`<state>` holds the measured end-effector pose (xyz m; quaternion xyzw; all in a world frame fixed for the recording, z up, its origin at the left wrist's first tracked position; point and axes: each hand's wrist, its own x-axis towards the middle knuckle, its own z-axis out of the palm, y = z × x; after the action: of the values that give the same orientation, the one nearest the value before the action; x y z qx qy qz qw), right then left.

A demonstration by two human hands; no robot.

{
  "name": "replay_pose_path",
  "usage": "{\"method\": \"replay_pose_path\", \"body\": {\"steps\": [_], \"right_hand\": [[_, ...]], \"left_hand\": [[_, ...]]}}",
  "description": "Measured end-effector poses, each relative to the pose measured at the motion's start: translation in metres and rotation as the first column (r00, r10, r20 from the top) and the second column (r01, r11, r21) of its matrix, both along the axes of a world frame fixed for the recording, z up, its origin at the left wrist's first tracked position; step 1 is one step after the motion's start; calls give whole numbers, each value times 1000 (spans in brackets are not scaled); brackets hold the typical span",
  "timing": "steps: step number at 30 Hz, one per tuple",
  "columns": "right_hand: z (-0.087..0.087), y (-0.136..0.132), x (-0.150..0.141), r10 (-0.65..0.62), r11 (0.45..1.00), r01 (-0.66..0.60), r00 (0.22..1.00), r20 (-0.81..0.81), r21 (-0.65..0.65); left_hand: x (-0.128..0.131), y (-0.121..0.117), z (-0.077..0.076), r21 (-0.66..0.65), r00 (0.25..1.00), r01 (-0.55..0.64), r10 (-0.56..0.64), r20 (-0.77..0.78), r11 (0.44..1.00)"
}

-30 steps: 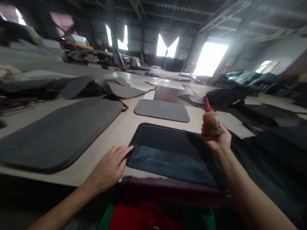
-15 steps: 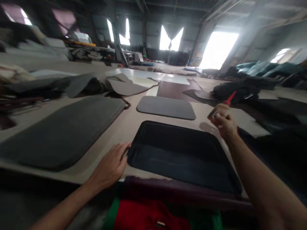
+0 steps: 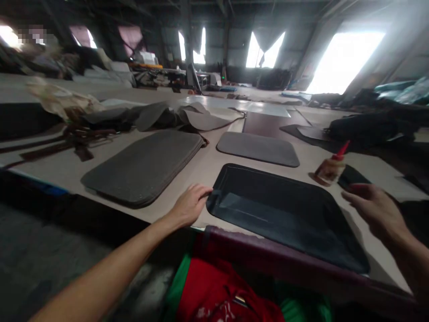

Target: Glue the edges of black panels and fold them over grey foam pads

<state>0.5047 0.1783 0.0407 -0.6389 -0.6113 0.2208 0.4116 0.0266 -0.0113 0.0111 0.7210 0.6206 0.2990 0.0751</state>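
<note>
A black rounded rectangular panel (image 3: 281, 214) with a glossy, leather-like face lies flat on the table in front of me. My left hand (image 3: 191, 205) pinches the panel's left edge between thumb and fingers. To the right, a squeeze bottle (image 3: 330, 170) of amber liquid with a red pointed nozzle stands on the table, leaning slightly. My right hand (image 3: 378, 210) hovers just right of the bottle, apart from it, with fingers spread and nothing visible in them.
Left of the black panel lies a stack of grey rounded panels (image 3: 147, 165). Another grey panel (image 3: 258, 148) sits just behind the black one. Dark strips (image 3: 80, 138) and curled grey sheets (image 3: 201, 117) lie farther off. Dark material (image 3: 372, 127) is heaped at right.
My right hand has let go of the bottle, set it down on the table and moved right. The left hand stays at the black panel's edge. The view has turned left.
</note>
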Motion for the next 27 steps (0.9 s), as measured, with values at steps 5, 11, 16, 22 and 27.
{"method": "replay_pose_path", "body": {"steps": [5,11,16,22,27], "right_hand": [[11,-91,-48,383,914,-403,895,226,46],[7,-125,-72,570,682,-730,561,601,34],[9,-107,-106,580,589,-808,449,680,32],[3,-87,-126,608,518,-846,263,749,-124],[8,-77,-120,567,508,-859,278,775,-64]], "left_hand": [[2,9,0,72,991,95,-88,-101,993],[-1,13,-6,39,992,104,-101,-79,994],[0,11,-8,36,995,71,-68,-77,997],[0,10,-13,78,993,96,-91,-69,992],[1,10,-11,66,998,59,-58,-7,996]]}}
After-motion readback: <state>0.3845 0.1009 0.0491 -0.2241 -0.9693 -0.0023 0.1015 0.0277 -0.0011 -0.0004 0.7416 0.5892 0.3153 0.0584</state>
